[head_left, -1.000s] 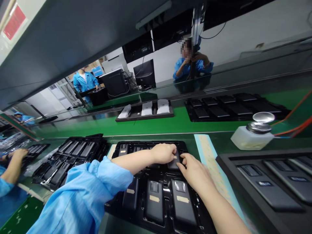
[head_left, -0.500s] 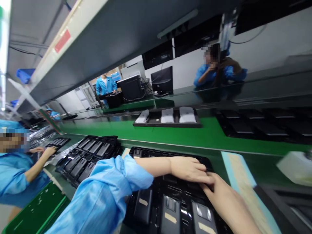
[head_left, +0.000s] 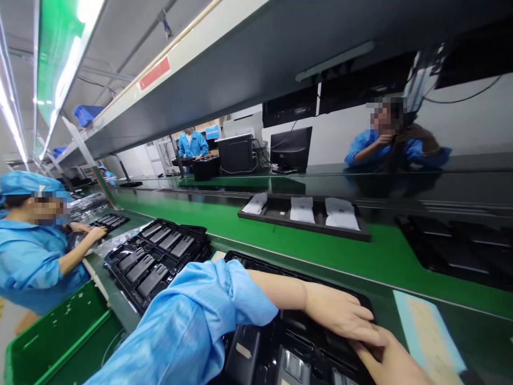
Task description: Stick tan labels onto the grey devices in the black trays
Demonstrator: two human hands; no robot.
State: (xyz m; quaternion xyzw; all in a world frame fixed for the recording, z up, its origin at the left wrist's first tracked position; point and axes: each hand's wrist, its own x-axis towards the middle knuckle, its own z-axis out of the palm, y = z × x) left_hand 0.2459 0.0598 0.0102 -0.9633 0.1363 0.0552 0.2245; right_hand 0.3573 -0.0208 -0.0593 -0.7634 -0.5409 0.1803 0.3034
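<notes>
My left hand (head_left: 340, 315) comes out of a rolled blue sleeve and reaches across to the right, over the far right part of a black plastic tray (head_left: 276, 267). Its fingers are bent and pressed together. Against them, at the lower right, sits my right hand (head_left: 395, 358), partly cut off by the frame, its fingertips hidden. Whatever lies between the fingers does not show. In the tray's near row rest flat black devices, one with a tan tape strip (head_left: 240, 353) and another with a glossy window (head_left: 294, 366).
Left of my sleeve are stacked trays of black devices (head_left: 160, 256) and a green crate (head_left: 60, 342). A co-worker (head_left: 36, 246) handles parts beyond. Behind my tray, a green belt surface (head_left: 224, 219) carries a tray with white pouches (head_left: 302, 209). A shelf (head_left: 240, 69) hangs overhead.
The view has swung left and up, so the scene sits farther right and lower. Both hands stay together over the tray's far right part; less of the right hand and near row shows.
</notes>
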